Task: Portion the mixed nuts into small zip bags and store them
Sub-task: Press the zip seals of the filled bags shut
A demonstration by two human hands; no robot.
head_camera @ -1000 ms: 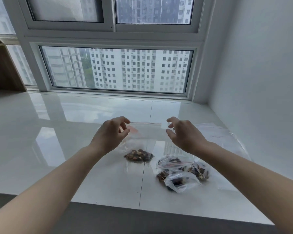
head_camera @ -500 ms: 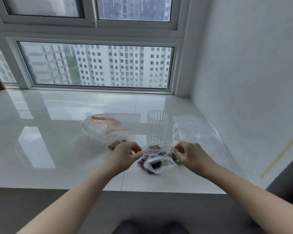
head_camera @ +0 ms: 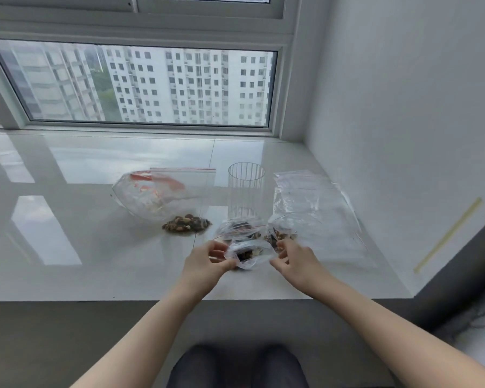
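on the glossy white sill (head_camera: 95,247) under the window, several small bags sit filled, both hands, left hand (head_camera: 207,261) and right hand (head_camera: 297,259), pinching the nearest small bag (head_camera: 249,254), while nuts remain in the big bag (head_camera: 163,197).

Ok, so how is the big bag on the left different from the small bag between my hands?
The big bag is much larger than the small bag. The big bag lies untouched and mostly empty, with nuts only at its near end. The small bag is held by the left hand and right hand, and its dark nuts fill much of it. Both are clear plastic and rest on the white sill.
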